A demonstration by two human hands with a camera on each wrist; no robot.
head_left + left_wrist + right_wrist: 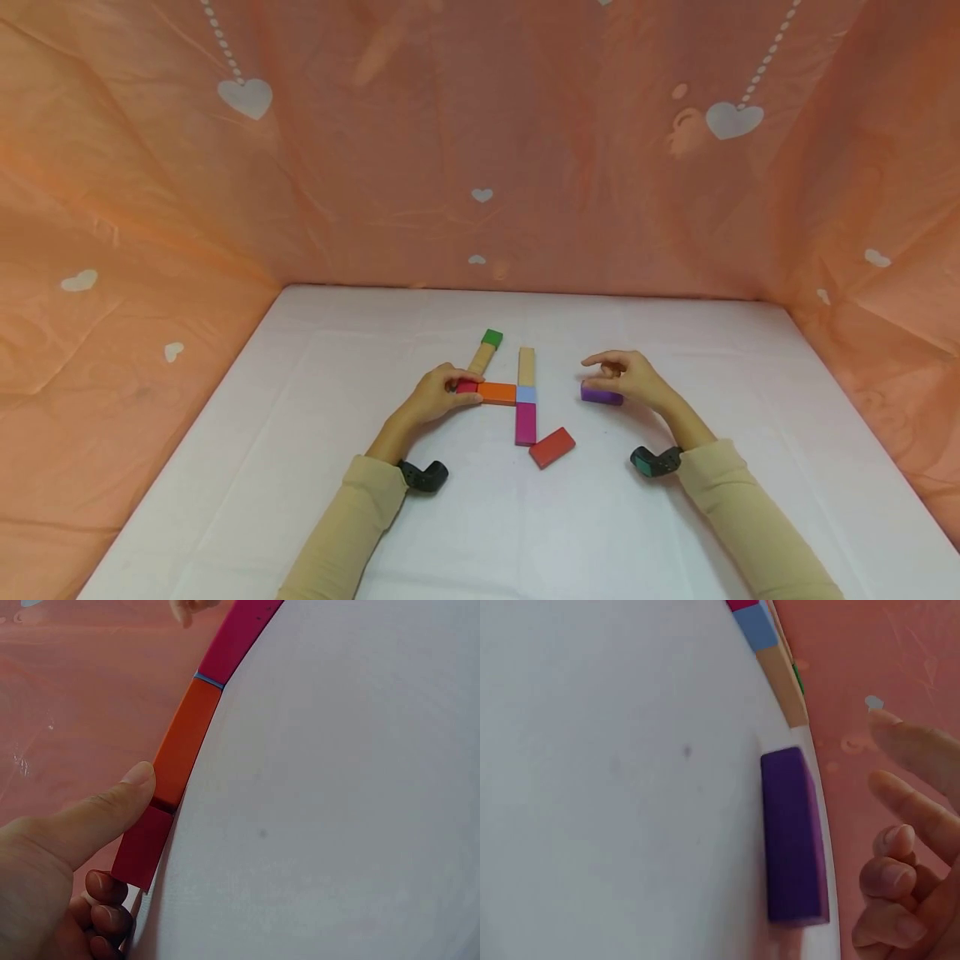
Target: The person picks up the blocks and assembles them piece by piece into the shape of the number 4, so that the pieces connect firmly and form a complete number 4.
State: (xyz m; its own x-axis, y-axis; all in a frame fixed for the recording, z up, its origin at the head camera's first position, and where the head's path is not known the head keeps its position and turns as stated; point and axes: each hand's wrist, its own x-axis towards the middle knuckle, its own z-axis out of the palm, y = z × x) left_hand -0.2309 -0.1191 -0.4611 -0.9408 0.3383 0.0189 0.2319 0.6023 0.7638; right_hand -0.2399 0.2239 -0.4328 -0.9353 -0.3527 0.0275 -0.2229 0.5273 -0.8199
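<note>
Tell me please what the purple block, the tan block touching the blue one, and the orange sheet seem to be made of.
Purple block: probably painted wood, satin; even colour, softened edges, no grain shows. Tan block: likely bare wood, matte; pale wood colour. Orange sheet: perhaps thin plastic or fabric, slightly shiny; creases and highlights.

Your head view is fairly bright and evenly lit, with a soft shadow beside your right sleeve (750, 517) on the white table (225, 467). Your wrist views are dimmer; the table's edge bows, and glints speckle the left one's backdrop (75, 712).
</note>
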